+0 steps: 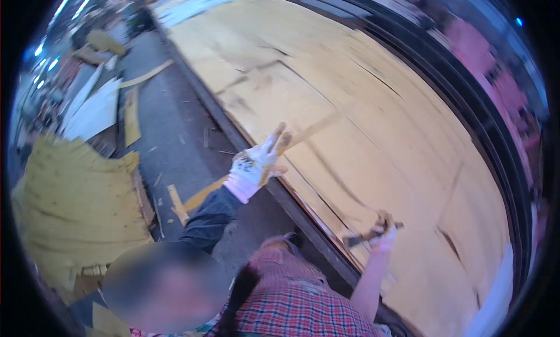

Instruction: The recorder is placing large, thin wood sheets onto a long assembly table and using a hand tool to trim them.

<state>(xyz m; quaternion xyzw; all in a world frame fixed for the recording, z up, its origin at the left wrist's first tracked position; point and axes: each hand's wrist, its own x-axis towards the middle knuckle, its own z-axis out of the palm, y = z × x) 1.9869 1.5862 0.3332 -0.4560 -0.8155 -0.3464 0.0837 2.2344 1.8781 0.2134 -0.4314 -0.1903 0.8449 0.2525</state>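
Knife (356,240), your right hand's (383,224) fingers curled round it by the sheet's (408,179) near edge, could tear veneer if forced, while the strip (310,130) along your left hand (256,161), fingers extended, hold unclear, may drop if loose.

Long, dark-edged work surface (205,95) before you, spread nearly edge to edge with pale tan, thin wooden sheets (408,173), split in several places; a flat bluish-white piece (195,7) lies toward your surface's far left corner.
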